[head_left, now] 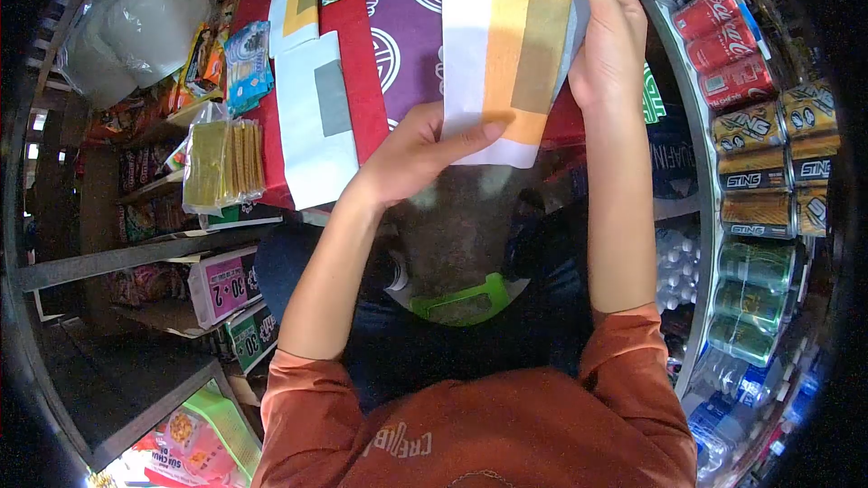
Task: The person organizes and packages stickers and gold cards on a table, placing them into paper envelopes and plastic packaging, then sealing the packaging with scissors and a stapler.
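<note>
A white sheet of joss paper point(466, 54) with an orange band and a dull gold-brown rectangle is held up at the top middle. My left hand point(420, 149) grips its lower edge, thumb in front and fingers partly hidden behind. At the right edge, my right hand point(608, 45) is closed on the same paper, thumb near the top; greyish paper shows behind it. Left of my hands lie a white paper with a grey rectangle point(303, 158) and another with a yellow band point(285, 4). Beneath them are red paper point(362, 68) and purple paper point(407, 27) with white round emblems.
Stacked drink cans point(746, 158) and bottles point(723, 407) line the right side. On the left are shelves of packets, a clear-wrapped gold bundle point(221, 163) and a pink box point(221, 287). Between my legs sits a bright green object point(461, 301).
</note>
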A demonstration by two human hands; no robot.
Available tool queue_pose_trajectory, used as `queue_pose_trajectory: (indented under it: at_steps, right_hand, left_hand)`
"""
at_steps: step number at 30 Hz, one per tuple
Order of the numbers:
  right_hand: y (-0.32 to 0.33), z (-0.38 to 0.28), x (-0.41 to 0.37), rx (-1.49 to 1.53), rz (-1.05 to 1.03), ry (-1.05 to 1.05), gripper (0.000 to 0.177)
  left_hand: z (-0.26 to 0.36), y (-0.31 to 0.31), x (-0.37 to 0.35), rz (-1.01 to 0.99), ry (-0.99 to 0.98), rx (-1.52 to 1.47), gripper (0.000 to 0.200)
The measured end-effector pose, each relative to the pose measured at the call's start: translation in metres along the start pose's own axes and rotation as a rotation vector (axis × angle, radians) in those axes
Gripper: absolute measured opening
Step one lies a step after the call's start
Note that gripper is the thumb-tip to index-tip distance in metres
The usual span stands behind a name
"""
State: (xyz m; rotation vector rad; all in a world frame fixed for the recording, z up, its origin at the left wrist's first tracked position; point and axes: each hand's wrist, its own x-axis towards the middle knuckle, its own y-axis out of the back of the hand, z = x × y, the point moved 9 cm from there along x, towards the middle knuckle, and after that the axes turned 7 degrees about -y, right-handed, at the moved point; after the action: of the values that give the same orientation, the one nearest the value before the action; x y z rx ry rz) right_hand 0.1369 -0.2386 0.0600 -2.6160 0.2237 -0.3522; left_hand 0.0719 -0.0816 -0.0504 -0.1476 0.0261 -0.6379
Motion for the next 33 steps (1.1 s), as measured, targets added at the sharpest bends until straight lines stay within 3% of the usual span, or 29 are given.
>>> queue_pose_trajectory:
  at_steps: [8, 12, 26, 29, 32, 33]
  right_hand:
    - [0.002, 0.012, 0.001, -0.046, 0.02, -0.054, 0.024]
    - [-0.001, 0.027, 0.004, -0.056, 0.01, -0.135, 0.025]
    - [-0.017, 0.071, 0.023, -0.074, -0.081, -0.307, 0.028]
    - [-0.019, 0.073, 0.021, -0.132, -0.074, -0.331, 0.037]
    - [-0.011, 0.094, 0.017, -0.405, -0.195, -0.354, 0.051]
    - [-0.018, 0.095, 0.008, -0.453, -0.243, -0.397, 0.071]
  left_hand:
    - [0.019, 0.038, 0.0, 0.154, -0.089, 0.198, 0.028]
    - [0.024, 0.053, -0.005, 0.297, -0.092, 0.094, 0.019]
    - [0.015, 0.074, -0.007, 0.415, 0.001, 0.143, 0.013]
    - [0.015, 0.078, -0.009, 0.412, 0.015, 0.152, 0.013]
    - [0.009, 0.09, -0.008, 0.426, 0.023, 0.086, 0.014]
    - [0.005, 0.095, -0.008, 0.434, 0.026, 0.052, 0.015]
